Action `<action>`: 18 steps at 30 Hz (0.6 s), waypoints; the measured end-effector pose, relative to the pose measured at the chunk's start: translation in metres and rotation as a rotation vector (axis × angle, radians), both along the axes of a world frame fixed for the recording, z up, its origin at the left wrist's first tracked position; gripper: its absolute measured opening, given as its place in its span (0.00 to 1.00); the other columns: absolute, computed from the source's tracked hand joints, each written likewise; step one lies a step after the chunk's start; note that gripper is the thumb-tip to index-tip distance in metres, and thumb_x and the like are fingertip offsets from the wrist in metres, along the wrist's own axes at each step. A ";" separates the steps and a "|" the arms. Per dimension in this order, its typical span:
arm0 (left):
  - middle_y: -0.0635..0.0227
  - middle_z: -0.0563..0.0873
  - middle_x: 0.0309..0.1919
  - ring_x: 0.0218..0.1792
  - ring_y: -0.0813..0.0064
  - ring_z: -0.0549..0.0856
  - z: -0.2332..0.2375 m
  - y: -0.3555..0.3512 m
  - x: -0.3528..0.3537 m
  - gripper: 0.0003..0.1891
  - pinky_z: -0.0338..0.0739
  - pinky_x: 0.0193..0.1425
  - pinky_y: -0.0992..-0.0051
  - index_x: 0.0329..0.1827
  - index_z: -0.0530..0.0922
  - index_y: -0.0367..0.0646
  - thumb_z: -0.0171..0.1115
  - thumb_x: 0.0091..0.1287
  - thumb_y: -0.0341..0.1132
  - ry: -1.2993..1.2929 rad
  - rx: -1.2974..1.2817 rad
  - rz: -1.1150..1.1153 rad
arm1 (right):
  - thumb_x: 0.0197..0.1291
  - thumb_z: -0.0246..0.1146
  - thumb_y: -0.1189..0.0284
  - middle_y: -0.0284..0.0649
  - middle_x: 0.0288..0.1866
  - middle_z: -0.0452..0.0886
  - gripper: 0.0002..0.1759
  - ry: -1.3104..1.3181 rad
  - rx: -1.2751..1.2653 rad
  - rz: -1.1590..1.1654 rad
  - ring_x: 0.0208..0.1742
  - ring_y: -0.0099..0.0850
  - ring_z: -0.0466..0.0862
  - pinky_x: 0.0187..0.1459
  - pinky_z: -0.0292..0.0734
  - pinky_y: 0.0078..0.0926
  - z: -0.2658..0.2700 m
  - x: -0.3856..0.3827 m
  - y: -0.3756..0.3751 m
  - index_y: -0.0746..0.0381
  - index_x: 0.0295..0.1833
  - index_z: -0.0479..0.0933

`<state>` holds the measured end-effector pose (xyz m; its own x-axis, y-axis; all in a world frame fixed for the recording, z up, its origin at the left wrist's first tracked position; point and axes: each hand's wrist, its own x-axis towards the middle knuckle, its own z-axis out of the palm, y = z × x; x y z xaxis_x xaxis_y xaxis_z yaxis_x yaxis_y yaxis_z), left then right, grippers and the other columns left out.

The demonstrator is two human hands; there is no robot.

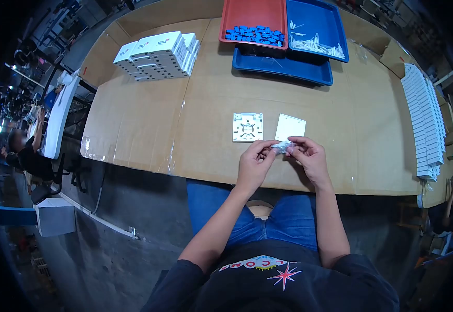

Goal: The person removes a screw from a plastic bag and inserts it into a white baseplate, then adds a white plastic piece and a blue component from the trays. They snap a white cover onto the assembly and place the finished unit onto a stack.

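Between my two hands, near the table's front edge, is a small clear plastic bag (280, 147). My left hand (257, 158) pinches its left end, and my right hand (308, 156) has its fingers closed on the right end. What the bag contains is too small to make out. Just beyond my left hand lies an open white square casing (248, 128) with dark fittings and a round centre. A flat white square cover (291, 127) rests beyond my right hand, slightly turned, its near edge partly hidden by my fingers.
Stacked white boxes (154, 54) stand at the back left. A red tray (255, 15) of blue clips and a blue tray (317, 26) of white sticks rest above another blue tray (283, 68). White pieces (425, 122) line the right edge. A person (34, 156) sits far left.
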<state>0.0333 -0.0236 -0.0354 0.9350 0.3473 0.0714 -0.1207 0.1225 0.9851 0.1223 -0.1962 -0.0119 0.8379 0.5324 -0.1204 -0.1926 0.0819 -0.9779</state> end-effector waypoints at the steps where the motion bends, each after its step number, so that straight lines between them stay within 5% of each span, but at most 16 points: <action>1: 0.74 0.81 0.43 0.40 0.89 0.79 0.003 -0.001 -0.001 0.12 0.75 0.45 0.85 0.59 0.85 0.35 0.65 0.75 0.23 0.002 0.057 0.012 | 0.71 0.67 0.83 0.36 0.44 0.86 0.18 0.007 -0.001 -0.007 0.45 0.22 0.87 0.49 0.85 0.19 0.004 0.000 -0.002 0.71 0.64 0.81; 18: 0.67 0.89 0.41 0.38 0.81 0.84 0.017 -0.005 -0.011 0.10 0.79 0.45 0.79 0.54 0.88 0.36 0.68 0.73 0.27 0.026 0.258 0.016 | 0.68 0.70 0.82 0.31 0.42 0.84 0.16 -0.171 -0.134 0.003 0.44 0.19 0.82 0.48 0.78 0.17 0.008 0.000 -0.020 0.64 0.60 0.87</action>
<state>0.0223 -0.0290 -0.0186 0.9321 0.3357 0.1360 -0.0953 -0.1349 0.9863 0.1226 -0.2162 -0.0043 0.8505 0.5239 -0.0469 -0.0231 -0.0517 -0.9984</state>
